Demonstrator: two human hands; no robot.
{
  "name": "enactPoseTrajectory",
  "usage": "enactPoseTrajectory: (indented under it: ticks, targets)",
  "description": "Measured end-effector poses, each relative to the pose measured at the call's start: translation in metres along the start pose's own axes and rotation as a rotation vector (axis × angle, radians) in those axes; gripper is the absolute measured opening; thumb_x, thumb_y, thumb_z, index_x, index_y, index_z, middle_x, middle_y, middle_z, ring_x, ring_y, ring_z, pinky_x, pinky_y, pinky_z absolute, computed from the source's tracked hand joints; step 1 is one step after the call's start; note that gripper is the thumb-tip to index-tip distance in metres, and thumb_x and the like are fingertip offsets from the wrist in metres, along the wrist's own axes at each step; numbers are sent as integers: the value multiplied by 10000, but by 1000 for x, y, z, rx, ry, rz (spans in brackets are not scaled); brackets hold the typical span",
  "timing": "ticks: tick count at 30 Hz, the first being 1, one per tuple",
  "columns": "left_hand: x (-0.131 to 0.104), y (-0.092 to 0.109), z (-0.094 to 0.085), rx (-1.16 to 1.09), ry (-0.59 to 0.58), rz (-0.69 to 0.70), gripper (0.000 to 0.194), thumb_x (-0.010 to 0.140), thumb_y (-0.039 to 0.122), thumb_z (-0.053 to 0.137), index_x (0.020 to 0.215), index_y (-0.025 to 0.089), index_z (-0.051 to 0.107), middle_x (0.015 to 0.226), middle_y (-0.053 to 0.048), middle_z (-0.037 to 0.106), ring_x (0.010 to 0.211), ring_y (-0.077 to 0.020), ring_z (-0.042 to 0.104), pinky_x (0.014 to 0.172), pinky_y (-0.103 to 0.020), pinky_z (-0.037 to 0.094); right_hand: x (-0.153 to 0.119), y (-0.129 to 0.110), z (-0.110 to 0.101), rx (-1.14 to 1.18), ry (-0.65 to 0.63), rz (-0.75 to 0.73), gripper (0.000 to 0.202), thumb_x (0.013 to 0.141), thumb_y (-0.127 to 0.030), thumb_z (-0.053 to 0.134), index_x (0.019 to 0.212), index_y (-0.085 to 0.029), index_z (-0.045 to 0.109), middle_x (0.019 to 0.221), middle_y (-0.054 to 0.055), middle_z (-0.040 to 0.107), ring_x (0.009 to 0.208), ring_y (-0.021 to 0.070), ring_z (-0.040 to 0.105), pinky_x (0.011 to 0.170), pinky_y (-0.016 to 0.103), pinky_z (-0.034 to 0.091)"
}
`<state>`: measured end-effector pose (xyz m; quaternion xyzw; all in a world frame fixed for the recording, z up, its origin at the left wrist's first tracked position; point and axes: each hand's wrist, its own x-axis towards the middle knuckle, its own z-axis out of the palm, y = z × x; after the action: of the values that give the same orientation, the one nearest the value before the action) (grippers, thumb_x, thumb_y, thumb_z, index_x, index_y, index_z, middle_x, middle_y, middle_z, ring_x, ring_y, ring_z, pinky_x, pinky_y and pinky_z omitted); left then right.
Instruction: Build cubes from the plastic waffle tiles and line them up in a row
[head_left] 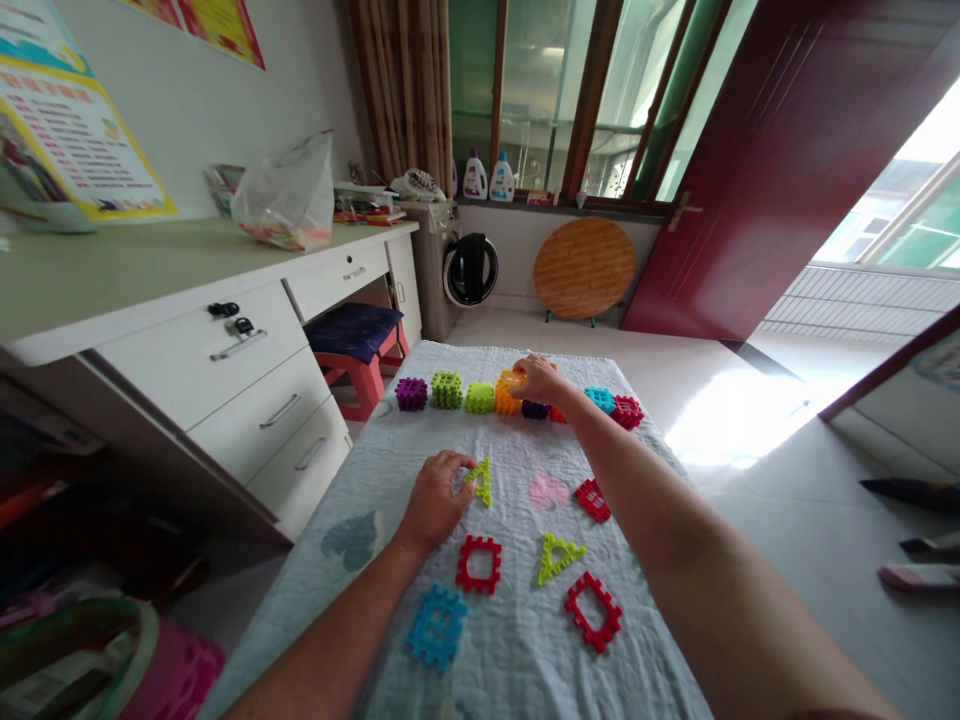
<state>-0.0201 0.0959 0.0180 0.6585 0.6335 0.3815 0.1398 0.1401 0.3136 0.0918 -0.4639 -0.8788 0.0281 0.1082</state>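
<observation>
My left hand (pixel 441 498) pinches the edge of a yellow-green triangular interlocking piece (pixel 484 484), its fingers closed on it just above the cloth. At the far end of the table, my right hand (pixel 538 380) is closed around the top of an orange stack of square interlocking pieces (pixel 508 394). That stack stands in a row between a yellow-green stack (pixel 480 398) and a dark purple one (pixel 535 409). Nearer me lie a red square frame (pixel 478 565), a blue window piece (pixel 438 627), a second triangle (pixel 559 556) and another red frame (pixel 593 612).
The row also has a purple stack (pixel 411 394), a green stack (pixel 447 390), a blue stack (pixel 599 398) and a red stack (pixel 627 411). A red window piece (pixel 592 499) lies by my right forearm. A white desk (pixel 247 340) and a stool (pixel 356 335) stand left.
</observation>
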Motion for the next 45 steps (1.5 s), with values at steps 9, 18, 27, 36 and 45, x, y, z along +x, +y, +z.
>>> enactPoseTrajectory:
  ticks: [9,18,27,36,45]
  targets:
    - [0,1,-1,-13,-5,-2,205,734,187,546,917,202,636,976,-55,639,980,-225,559,924,-384,416,4,-1,2,-35,-70,-5,523,646,-419,656,1122,-205,622,1109,109,556,1020,289,472,835,386,382]
    - [-1,0,0,4,-7,9,199,730,190,551,912,203,630,978,-54,637,970,-226,564,933,-394,417,-50,7,-21,115,80,-50,587,707,-402,654,1245,-199,535,1233,116,499,1095,297,450,917,434,372]
    - [-1,-2,0,36,-5,64,183,752,212,552,917,198,632,949,-54,632,948,-222,569,900,-367,443,-190,36,-23,289,25,-27,388,771,-253,608,1150,-174,591,1087,102,592,985,226,563,891,375,436]
    - [-1,-4,2,40,15,61,188,746,214,551,911,193,637,942,-54,637,933,-221,575,876,-366,460,-217,37,-2,189,-114,83,544,671,-293,699,1180,-132,596,1069,125,595,1003,266,549,901,389,428]
    - [-1,-1,-1,38,11,54,191,753,214,535,922,196,624,950,-54,634,940,-218,575,884,-372,461,-208,20,1,398,-10,11,445,660,-101,539,1094,-164,616,991,72,682,879,191,618,841,304,460]
